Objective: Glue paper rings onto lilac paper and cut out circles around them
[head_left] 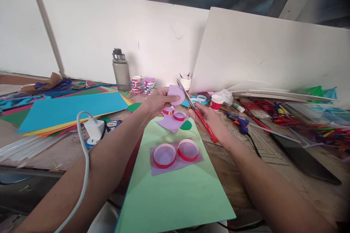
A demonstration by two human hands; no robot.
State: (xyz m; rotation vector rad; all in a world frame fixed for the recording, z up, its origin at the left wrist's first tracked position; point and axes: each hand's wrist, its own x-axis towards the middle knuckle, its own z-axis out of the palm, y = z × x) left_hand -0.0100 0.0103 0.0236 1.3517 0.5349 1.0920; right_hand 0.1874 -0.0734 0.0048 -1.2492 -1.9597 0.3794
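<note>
The left grip (159, 99) is pinching lilac paper (175, 91), apparently steadying it beside red-handled scissors (201, 118) the right grip (210, 116) is grasping.

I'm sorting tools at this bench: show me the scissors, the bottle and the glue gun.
Scissors (203, 121): head view, on the red handle.
Bottle (121, 74): head view, on the grey body.
Glue gun (243, 126): head view, on the blue body.
</note>
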